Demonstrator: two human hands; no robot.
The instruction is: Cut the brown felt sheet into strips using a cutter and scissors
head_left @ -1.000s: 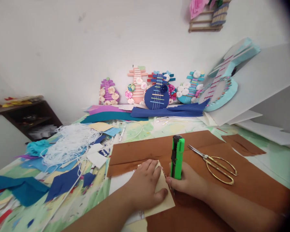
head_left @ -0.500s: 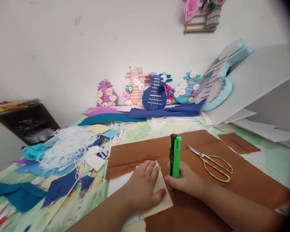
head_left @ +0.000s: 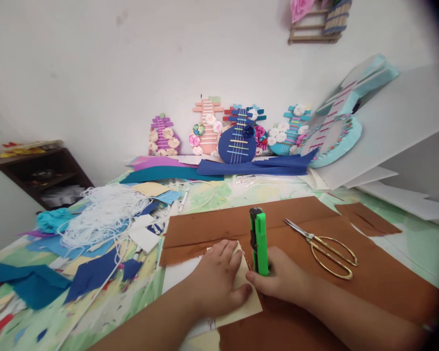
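My left hand (head_left: pixel 215 280) lies flat with fingers together on a cream card template (head_left: pixel 246 297), pressing it onto a large brown paper sheet (head_left: pixel 369 278). My right hand (head_left: pixel 283 280) is wrapped round a green utility knife (head_left: pixel 259 241), held upright with its tip down at the template's right edge. The blade itself is hidden between my hands.
Gold-handled scissors (head_left: pixel 331 248) lie on the brown sheet to the right. A tangle of white cord (head_left: pixel 102 214) and blue paper scraps (head_left: pixel 91 275) cover the table's left. Paper guitar models (head_left: pixel 237 139) line the wall, with white foam boards (head_left: pixel 395 131) at right.
The knife has tilted and shifted slightly left along the template's edge. My left hand stays pressed on the card. The view has wobbled a little.
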